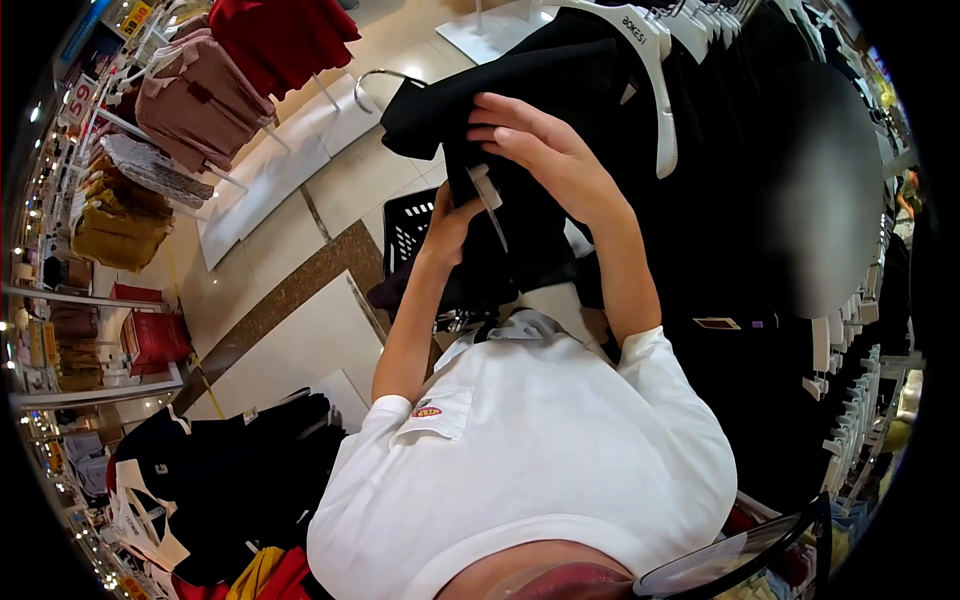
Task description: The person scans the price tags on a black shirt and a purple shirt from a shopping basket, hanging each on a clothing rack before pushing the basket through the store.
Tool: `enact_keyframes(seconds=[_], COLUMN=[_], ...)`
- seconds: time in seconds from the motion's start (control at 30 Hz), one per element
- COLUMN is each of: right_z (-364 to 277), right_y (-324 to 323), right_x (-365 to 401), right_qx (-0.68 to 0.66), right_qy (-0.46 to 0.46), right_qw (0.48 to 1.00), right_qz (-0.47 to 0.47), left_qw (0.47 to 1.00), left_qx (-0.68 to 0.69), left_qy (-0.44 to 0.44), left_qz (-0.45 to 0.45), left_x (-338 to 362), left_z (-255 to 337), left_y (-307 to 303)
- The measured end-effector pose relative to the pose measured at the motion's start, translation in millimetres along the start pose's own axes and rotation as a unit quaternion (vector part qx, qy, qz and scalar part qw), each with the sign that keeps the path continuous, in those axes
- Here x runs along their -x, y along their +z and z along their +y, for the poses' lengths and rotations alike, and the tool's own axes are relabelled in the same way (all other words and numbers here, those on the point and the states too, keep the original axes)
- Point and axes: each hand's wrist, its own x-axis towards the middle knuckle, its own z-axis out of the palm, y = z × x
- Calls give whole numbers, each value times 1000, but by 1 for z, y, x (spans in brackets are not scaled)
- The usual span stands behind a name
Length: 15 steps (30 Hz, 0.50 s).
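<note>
A black garment is raised in front of me, one part of it jutting out to the left. My left hand is closed on the garment's lower left edge, its fingertips partly hidden by the cloth. Beside its thumb a small white piece sticks out, perhaps a tag or hanger end. My right hand lies against the front of the garment, with its fingers stretched out and slightly apart. A metal hook curves out past the garment's left end.
White hangers with black clothes line a rack on the right. Below my hands stands a black basket. Pink and red tops hang at upper left, and dark clothes at lower left. A red box is at left.
</note>
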Motion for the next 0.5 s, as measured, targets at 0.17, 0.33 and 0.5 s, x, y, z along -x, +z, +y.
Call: enact_keyframes(seconds=[0.17,0.33,0.5], right_z=[19,93,149], right_y=[-19,-46,-26], right_x=[22,49,66], right_qx=[5,131,136], right_qy=[46,30,182], right_qw=[997,975,973], right_qz=[54,174,44], left_qw=[983,952,918], left_qx=[170,237,335], left_qy=[-20,33,-29], left_qz=[62,190,211], left_x=[11,26,18], left_z=[-13,0,-14], left_y=[-23,-22,-38])
